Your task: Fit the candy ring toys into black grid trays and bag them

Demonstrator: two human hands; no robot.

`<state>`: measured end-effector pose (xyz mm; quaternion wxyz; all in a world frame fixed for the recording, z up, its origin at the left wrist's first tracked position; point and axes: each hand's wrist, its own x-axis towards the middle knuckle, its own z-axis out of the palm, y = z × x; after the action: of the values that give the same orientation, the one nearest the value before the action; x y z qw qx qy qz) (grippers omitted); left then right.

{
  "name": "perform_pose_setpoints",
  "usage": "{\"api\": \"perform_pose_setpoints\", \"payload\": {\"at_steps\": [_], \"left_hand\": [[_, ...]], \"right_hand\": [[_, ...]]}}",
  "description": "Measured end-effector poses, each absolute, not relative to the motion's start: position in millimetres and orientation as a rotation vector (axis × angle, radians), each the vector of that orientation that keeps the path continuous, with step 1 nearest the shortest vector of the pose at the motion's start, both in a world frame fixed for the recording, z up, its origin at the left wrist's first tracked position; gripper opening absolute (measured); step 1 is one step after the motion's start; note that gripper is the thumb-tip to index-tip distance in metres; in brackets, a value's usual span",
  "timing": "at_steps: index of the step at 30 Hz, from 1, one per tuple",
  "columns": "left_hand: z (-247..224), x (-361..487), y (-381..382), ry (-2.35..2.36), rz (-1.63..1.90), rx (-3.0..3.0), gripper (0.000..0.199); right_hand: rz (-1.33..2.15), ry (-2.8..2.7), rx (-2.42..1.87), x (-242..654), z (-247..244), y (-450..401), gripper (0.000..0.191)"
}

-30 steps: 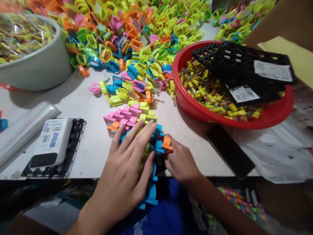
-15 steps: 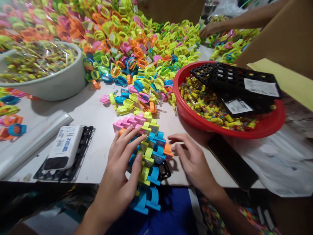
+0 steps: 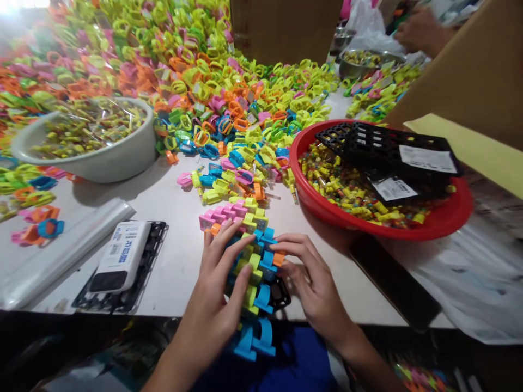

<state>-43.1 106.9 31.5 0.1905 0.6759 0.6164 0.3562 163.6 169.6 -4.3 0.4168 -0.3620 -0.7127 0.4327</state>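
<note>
Rows of pink, yellow-green, blue and orange plastic toy watches [image 3: 255, 262] stand packed in a black tray [image 3: 281, 293], whose corner shows on the right. My left hand [image 3: 218, 288] lies over the left side of the rows, fingers apart and thumb resting on a yellow-green one. My right hand [image 3: 314, 280] is at the right edge, its fingertips and thumb closed around an orange toy watch [image 3: 279, 258]. Blue toy watches [image 3: 255, 340] stick out past the table's front edge. What lies under my left palm is hidden.
Loose toy watches [image 3: 229, 109] are heaped behind. A grey basin [image 3: 118, 169] and red basin [image 3: 304, 190] hold small candy tubes; black trays [image 3: 392, 149] lie on the red one. Left: a white device [image 3: 120, 256], a plastic roll [image 3: 69, 253]. Right: a phone [image 3: 394, 283]. Another person's hand [image 3: 423, 30] is far right.
My right hand has moved left onto the orange toy watch at the edge. My left hand stays over the rows. The view has tilted up slightly, and the other person's arm has drawn back right.
</note>
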Motion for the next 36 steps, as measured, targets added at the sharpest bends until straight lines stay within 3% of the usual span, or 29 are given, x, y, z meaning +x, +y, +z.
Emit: {"api": "perform_pose_setpoints", "payload": {"at_steps": [4,11,17,22,29,36], "left_hand": [[34,-50,95,1.734,1.026,1.911,0.050],[42,-54,69,1.679,0.980,2.238,0.058],[20,-66,64,1.343,0.935,2.740,0.054],[3,-68,50,1.420,0.940,2.784,0.054],[7,-56,52,1.497,0.844,2.651,0.070],[5,-52,70,1.504,0.859,2.609,0.072]], "right_hand": [[1.062,-1.659,-1.005,170,-20,200,0.030],[0.420,-2.214,-1.460,139,-63,287,0.055],[0.232,-2.207,-1.595,124,-54,267,0.050],[0.150,-2.197,-1.688,152,-51,232,0.042],[0.151,-2.296,-1.703,161,-51,236,0.056],[0.238,-2.308,-1.787,159,-30,243,0.032]]}}
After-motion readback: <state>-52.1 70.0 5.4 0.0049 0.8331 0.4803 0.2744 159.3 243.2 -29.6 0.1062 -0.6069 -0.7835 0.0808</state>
